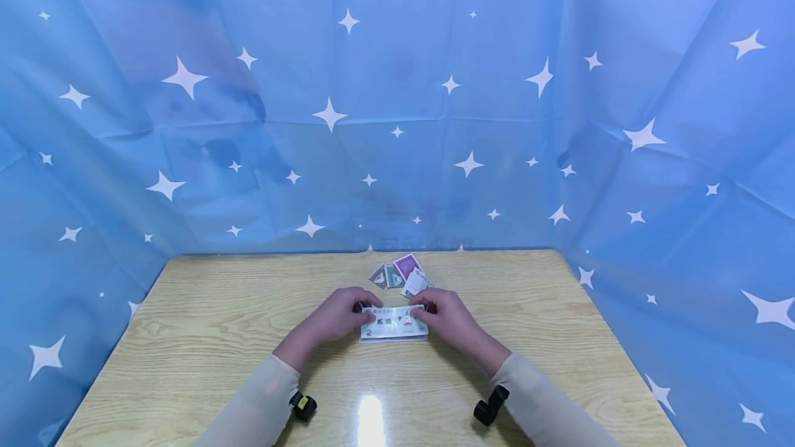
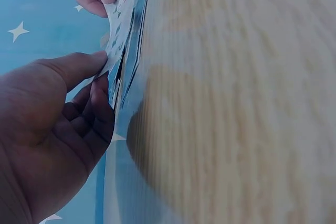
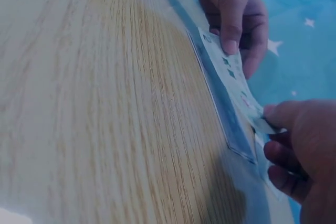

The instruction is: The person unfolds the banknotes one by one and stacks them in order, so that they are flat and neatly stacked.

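A white printed paper strip with small pictures and a figure 2 is stretched between both hands near the table's middle. My left hand pinches its left end, thumb on top and fingers behind. At the opposite end, my right hand pinches it the same way. In the right wrist view the strip bends slightly and its near edge is raised. Under it lies a flat, shiny, thin rectangular piece on the table; its kind is unclear.
Just beyond the hands lie several small cards: a purple one, a teal one, a brownish one and a white one. The wooden table ends at a blue star-patterned curtain.
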`<state>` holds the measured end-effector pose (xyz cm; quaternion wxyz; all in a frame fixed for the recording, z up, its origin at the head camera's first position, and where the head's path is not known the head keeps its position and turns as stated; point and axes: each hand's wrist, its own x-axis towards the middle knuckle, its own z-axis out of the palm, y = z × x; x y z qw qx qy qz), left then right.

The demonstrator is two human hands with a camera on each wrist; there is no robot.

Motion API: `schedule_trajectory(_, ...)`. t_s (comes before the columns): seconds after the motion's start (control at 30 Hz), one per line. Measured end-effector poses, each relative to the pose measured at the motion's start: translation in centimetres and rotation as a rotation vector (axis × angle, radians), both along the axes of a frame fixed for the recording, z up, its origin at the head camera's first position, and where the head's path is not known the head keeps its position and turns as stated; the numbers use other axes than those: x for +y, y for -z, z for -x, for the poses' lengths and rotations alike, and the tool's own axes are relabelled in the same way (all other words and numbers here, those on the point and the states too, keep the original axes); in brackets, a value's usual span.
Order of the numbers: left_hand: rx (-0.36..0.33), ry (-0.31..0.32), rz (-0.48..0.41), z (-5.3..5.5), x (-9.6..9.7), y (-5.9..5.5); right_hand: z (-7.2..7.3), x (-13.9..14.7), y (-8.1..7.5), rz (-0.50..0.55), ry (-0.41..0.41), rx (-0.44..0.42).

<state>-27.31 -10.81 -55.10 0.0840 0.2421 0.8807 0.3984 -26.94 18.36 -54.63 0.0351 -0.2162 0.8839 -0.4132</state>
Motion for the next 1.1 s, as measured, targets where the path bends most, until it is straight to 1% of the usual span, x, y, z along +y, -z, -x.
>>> schedule_trajectory(0.27,-0.005,0.013,0.033,0.12,0.18,-0.03,-0.14,-0.40,-0.07,-0.077,0.022,-0.005)
schedule_trajectory(0.47,-0.022,0.014,0.069,0.22,0.35,0.20,-0.19,-0.60,0.16,-0.110,0.009,0.029)
schedule_trajectory(0.6,-0.005,0.015,0.099,0.32,0.50,0.43,-0.13,-0.75,0.52,-0.135,0.002,0.050)
schedule_trajectory(0.8,0.027,0.020,0.124,0.27,0.77,0.40,-0.19,-0.93,0.61,-0.166,0.001,0.079)
schedule_trajectory(0.97,0.029,0.011,0.137,0.16,0.88,0.28,-0.16,-0.97,0.64,-0.188,-0.002,0.084)
schedule_trajectory(1.1,0.040,0.013,0.131,0.03,0.92,0.18,-0.15,-1.02,0.62,-0.211,-0.009,0.086)
